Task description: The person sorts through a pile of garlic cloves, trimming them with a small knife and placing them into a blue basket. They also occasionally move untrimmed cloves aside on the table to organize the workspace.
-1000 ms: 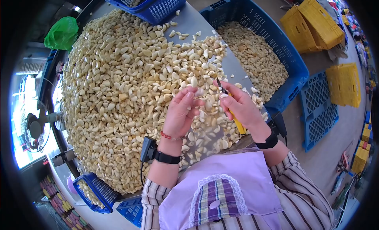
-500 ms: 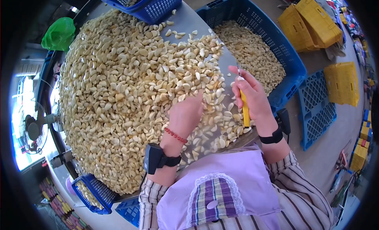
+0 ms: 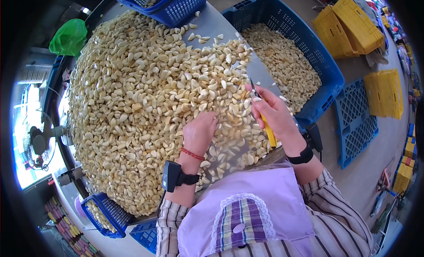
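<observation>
Your left hand (image 3: 199,132)'s dropped to the cloves (image 3: 132,107), can't tell its grip, right hand (image 3: 279,118) at its 3 o'clock closed round the knife (image 3: 269,133), which looks idle.

Can read no word, number, brand or sign anywhere. On the black wrist device (image 3: 172,176) worn on the left arm, cannot make out lettering at such a small size. On the yellow-handled knife (image 3: 268,131), likewise cannot make out any print. Same for the large blue crate (image 3: 309,36), the yellow crates (image 3: 353,29) and the purple apron (image 3: 243,213). Along the far right edge, too small and blurred to tell.
</observation>
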The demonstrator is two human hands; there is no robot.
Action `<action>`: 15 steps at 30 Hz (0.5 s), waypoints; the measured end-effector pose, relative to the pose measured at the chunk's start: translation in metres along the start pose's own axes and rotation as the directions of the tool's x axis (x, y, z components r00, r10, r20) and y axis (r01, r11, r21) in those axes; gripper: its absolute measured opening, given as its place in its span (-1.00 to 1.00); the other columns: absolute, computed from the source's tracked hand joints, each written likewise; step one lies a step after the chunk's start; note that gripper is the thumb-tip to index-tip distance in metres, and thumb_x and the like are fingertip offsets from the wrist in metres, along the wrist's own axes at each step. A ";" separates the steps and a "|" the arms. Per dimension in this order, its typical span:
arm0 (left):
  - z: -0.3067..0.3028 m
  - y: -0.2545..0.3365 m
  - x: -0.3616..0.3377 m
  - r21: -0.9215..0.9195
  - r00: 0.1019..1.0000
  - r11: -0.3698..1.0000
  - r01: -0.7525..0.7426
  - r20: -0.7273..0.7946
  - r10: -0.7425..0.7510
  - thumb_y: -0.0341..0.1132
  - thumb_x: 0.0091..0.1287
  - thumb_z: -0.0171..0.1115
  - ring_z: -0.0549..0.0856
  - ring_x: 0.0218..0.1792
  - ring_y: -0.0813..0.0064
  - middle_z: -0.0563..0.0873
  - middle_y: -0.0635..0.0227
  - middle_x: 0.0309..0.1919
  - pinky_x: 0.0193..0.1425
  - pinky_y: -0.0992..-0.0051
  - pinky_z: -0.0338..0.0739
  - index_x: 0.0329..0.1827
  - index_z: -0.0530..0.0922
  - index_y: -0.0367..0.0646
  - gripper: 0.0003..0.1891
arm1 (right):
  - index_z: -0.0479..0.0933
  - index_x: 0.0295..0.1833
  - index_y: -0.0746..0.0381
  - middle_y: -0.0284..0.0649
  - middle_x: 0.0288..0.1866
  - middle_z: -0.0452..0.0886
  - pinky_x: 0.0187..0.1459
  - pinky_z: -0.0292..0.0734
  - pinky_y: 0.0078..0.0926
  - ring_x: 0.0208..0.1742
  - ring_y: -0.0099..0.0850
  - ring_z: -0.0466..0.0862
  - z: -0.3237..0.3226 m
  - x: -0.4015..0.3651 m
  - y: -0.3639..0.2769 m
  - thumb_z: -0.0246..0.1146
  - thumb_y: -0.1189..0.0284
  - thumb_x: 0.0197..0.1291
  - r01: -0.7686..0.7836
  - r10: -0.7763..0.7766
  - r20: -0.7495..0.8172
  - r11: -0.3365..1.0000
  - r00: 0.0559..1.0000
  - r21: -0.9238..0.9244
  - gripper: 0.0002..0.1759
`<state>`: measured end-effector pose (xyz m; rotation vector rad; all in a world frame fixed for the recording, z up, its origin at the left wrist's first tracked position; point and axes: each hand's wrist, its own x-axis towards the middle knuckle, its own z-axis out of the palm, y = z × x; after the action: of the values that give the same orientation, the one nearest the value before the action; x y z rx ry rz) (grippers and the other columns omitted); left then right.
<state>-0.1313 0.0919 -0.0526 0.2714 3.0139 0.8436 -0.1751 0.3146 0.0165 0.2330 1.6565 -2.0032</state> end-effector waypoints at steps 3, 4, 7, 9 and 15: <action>-0.002 -0.003 -0.003 0.005 0.999 1.000 0.024 -0.029 -0.024 -0.28 0.16 0.31 0.68 -0.37 0.19 0.67 0.25 -0.31 -0.37 0.34 0.56 -0.06 0.61 -0.01 -0.73 | 0.35 0.34 0.22 -0.44 -0.51 0.40 -0.56 0.27 -0.80 -0.64 -0.72 0.34 -0.001 -0.002 0.000 0.04 0.36 0.36 0.000 0.000 -0.007 0.999 1.000 -0.034 -0.54; -0.004 -0.004 -0.005 0.031 0.999 0.999 0.036 -0.009 -0.036 -0.26 0.16 0.31 0.68 -0.35 0.18 0.68 0.25 -0.30 -0.37 0.34 0.56 -0.06 0.61 -0.02 -0.72 | 0.35 0.34 0.22 -0.44 -0.51 0.40 -0.56 0.27 -0.80 -0.64 -0.72 0.34 -0.001 -0.002 0.001 0.04 0.37 0.36 -0.005 0.005 -0.010 0.999 1.000 -0.043 -0.54; -0.008 -0.006 -0.002 -0.135 0.965 0.958 0.254 0.098 -0.242 -0.24 0.18 0.31 0.68 -0.41 0.20 0.69 0.24 -0.36 -0.36 0.35 0.54 -0.02 0.60 -0.05 -0.70 | 0.34 0.35 0.20 -0.44 -0.50 0.41 -0.56 0.27 -0.80 -0.64 -0.72 0.34 0.000 -0.002 0.003 0.04 0.38 0.35 -0.026 0.025 -0.006 0.999 1.000 -0.041 -0.54; -0.002 -0.018 -0.003 -0.252 0.946 0.913 0.320 0.141 -0.293 -0.22 0.22 0.30 0.65 -0.48 0.30 0.70 0.27 -0.40 -0.42 0.42 0.52 -0.04 0.60 -0.09 -0.72 | 0.34 0.35 0.19 -0.45 -0.50 0.40 -0.56 0.27 -0.80 -0.64 -0.72 0.34 0.003 -0.003 0.005 0.04 0.39 0.35 -0.041 0.041 0.001 0.998 0.999 -0.038 -0.54; -0.028 -0.002 -0.008 -0.782 0.799 0.233 0.578 0.482 -0.360 -0.24 0.40 0.13 0.45 -0.65 0.72 0.59 0.47 -0.55 -0.60 0.70 0.30 -0.13 0.51 -0.15 -0.83 | 0.30 0.36 0.27 -0.42 -0.47 0.48 -0.53 0.34 -0.71 -0.60 -0.70 0.41 0.007 -0.006 0.011 0.18 0.35 0.25 -0.030 0.043 0.095 0.991 0.995 -0.132 -0.42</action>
<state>-0.1246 0.0746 -0.0305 -0.5363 1.7323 1.9861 -0.1633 0.3082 0.0109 0.1158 1.7007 -1.8417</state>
